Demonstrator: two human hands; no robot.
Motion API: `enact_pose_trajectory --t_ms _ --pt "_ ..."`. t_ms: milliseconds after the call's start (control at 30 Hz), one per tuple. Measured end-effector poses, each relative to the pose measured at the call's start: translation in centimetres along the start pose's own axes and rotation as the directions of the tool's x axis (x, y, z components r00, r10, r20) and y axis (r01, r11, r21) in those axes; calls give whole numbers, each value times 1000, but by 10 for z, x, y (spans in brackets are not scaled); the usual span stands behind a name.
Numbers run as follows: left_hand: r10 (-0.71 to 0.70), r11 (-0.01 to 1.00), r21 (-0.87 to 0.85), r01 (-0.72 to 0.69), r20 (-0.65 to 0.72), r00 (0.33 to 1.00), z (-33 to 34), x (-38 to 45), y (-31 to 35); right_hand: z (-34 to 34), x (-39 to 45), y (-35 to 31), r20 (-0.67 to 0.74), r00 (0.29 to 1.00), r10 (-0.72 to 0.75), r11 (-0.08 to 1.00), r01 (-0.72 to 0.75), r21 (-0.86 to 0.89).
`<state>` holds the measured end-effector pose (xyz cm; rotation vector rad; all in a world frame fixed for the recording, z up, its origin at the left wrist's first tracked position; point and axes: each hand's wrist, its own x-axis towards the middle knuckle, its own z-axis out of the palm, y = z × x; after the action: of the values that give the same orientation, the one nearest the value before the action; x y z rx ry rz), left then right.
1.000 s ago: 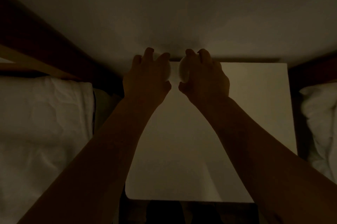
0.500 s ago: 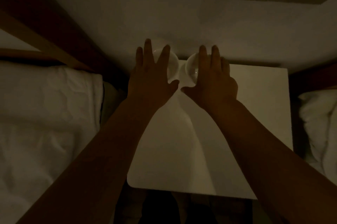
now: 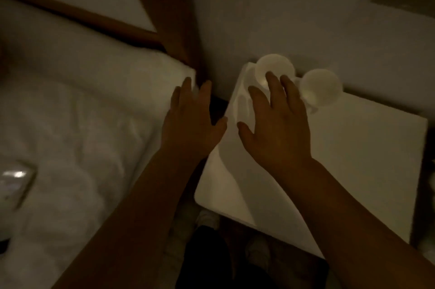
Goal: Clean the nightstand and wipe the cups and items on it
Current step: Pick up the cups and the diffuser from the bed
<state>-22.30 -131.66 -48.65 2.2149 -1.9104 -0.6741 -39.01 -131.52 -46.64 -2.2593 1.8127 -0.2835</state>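
Pretty dim room, so details are fuzzy. The white nightstand (image 3: pixel 341 171) fills the right-center of the frame, and two clear cups sit side by side at its far edge against the wall: the left cup (image 3: pixel 274 69) near the upper middle, the right cup (image 3: pixel 321 87) just beside it. The right hand (image 3: pixel 277 131) is spread flat above the tabletop, fingers straight and holding nothing, fingertips overlapping the left cup's near side; can't tell if they touch it. The left hand (image 3: pixel 191 123) is also open with fingers apart, hovering over the dark gap between nightstand and bed (image 3: pixel 82 112) at left. A shiny flat object (image 3: pixel 17 181) lies on the bedding, lower left.
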Motion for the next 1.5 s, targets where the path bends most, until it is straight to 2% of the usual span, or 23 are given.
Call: enact_pose_trajectory --t_ms 200,333,533,667,767,867,933,1000,1033,1133,1300,1367,1433,1500 --pt "-213 977 -49 209 -113 970 -35 -61 -78 19 0 -86 180 955 -234 972 229 48" --pt "-360 933 -78 352 -163 919 -50 -118 -127 31 -13 -143 295 869 -396 915 399 55" --pt "-541 840 -158 519 -174 823 -44 -210 -190 61 -40 -223 394 742 -542 822 565 68" --pt "-661 748 -199 633 -150 735 -32 -260 -243 98 -59 -285 447 663 -601 769 632 96" --pt "-718 695 -241 677 -209 664 -32 -284 -285 122 -67 -327 463 612 -641 726 680 106" --pt "-785 618 -331 713 -311 536 -39 -295 -320 142 -69 -364 483 585 -652 701 707 90" --pt "-832 552 -408 727 -324 450 -42 -298 -342 152 -67 -386 487 576 -657 686 724 70" --pt "-856 516 -459 723 -310 414 -45 -297 -367 160 -61 -406 483 566 -668 669 741 56" --pt "-853 522 -464 716 -301 426 -46 -296 -378 163 -57 -415 485 561 -671 660 749 48" --pt "-808 578 -519 630 -252 533 -52 -289 -403 172 -44 -437 484 543 -686 631 776 24" --pt "-755 620 -530 579 -203 623 -51 -278 -425 190 -22 -468 534 494 -686 602 798 35" --pt "-752 593 -580 559 -150 642 -47 -275 -432 198 -16 -479 581 451 -678 572 819 32" --pt "-769 529 -667 524 -117 629 -42 -273 -435 205 -12 -486 625 401 -669 537 843 34" --pt "-768 541 -679 496 -158 620 -40 -271 -434 209 -7 -492 658 365 -659 516 855 42"
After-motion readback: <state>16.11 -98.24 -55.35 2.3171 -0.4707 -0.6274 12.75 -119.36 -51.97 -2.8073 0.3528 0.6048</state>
